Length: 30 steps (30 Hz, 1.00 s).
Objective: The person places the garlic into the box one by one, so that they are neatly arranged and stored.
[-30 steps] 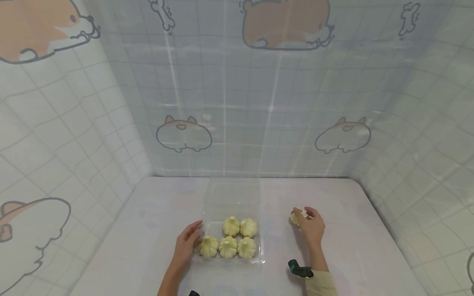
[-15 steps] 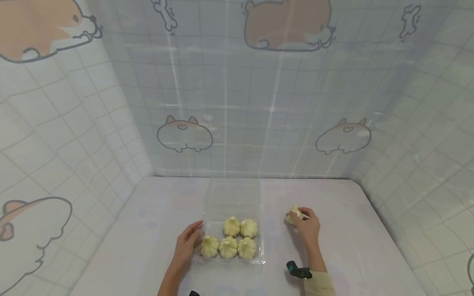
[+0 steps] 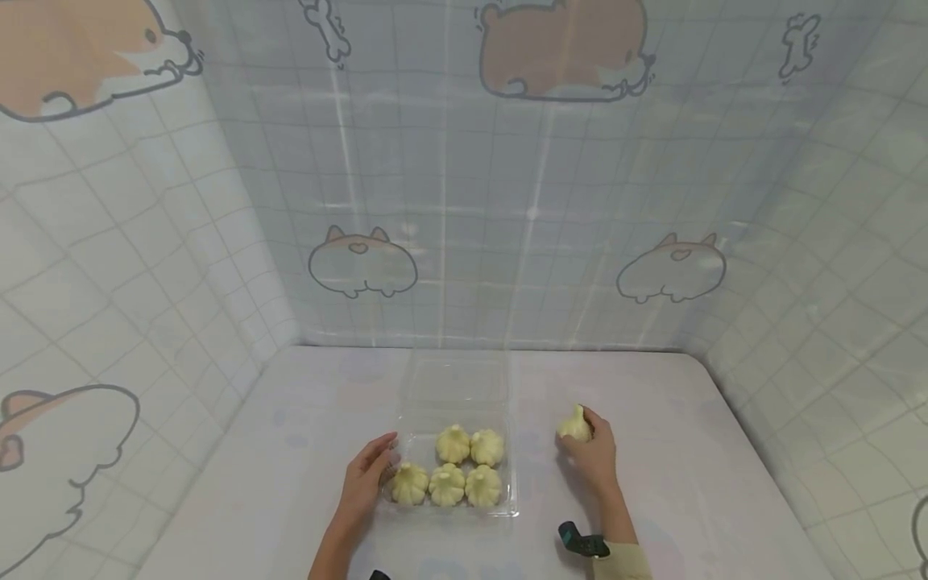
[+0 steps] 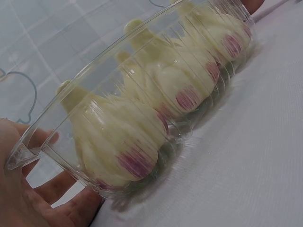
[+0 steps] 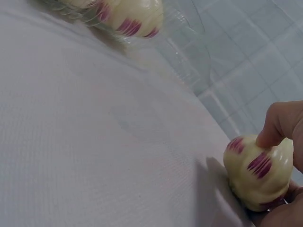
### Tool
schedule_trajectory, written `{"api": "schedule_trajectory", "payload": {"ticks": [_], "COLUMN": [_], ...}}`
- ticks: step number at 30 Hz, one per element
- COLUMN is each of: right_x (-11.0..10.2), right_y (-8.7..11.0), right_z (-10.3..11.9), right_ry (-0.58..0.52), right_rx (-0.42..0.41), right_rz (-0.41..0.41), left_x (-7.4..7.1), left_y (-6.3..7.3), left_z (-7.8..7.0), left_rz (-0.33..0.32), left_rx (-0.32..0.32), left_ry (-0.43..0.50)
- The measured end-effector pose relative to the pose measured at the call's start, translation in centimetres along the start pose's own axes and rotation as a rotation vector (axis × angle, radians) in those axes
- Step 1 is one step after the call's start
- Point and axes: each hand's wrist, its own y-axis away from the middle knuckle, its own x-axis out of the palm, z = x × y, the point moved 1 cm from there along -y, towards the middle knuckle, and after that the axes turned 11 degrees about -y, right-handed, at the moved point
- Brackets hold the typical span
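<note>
My right hand (image 3: 596,457) grips a cream garlic bulb (image 3: 575,425), its stem pointing up, to the right of a clear plastic clamshell box. Purple streaks mark the held garlic bulb (image 5: 258,172) in the right wrist view, where thumb and fingers hold its sides close over the table. The clamshell box (image 3: 510,510) stands with its lid (image 3: 457,383) folded back. Inside it sit several garlic bulbs (image 3: 447,485), three along the front and two behind. My left hand (image 3: 362,479) rests against the box's left side, fingers loosely extended; the left wrist view shows these fingers (image 4: 59,187) by the box's end.
A pale cloth covers the table (image 3: 681,451). Grid-patterned curtain walls with cartoon dogs (image 3: 362,264) close off the back and both sides. A dark wrist device (image 3: 583,541) sits by the right sleeve (image 3: 622,562).
My right hand has moved slightly left with its garlic bulb, which has turned from tilted to stem-up. The left hand and the box stay in place.
</note>
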Motion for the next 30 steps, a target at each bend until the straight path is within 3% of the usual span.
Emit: {"api": "schedule_trajectory", "payload": {"ticks": [9, 23, 30], "right_x": [0.3, 2.3, 3.3], "right_y": [0.2, 1.6, 2.0], "right_z": [0.4, 2.3, 4.0], "right_ry": [0.042, -0.035, -0.127], "right_rx": [-0.102, -0.183, -0.404], "right_rz": [-0.104, -0.079, -0.040], "left_x": [-0.1, 0.0, -0.1], "left_y": [-0.2, -0.2, -0.3], "left_z": [-0.1, -0.3, -0.4], "left_rz": [0.009, 0.021, 0.021], "left_rx": [-0.001, -0.004, -0.015], "left_ry": [-0.006, 0.006, -0.013]}}
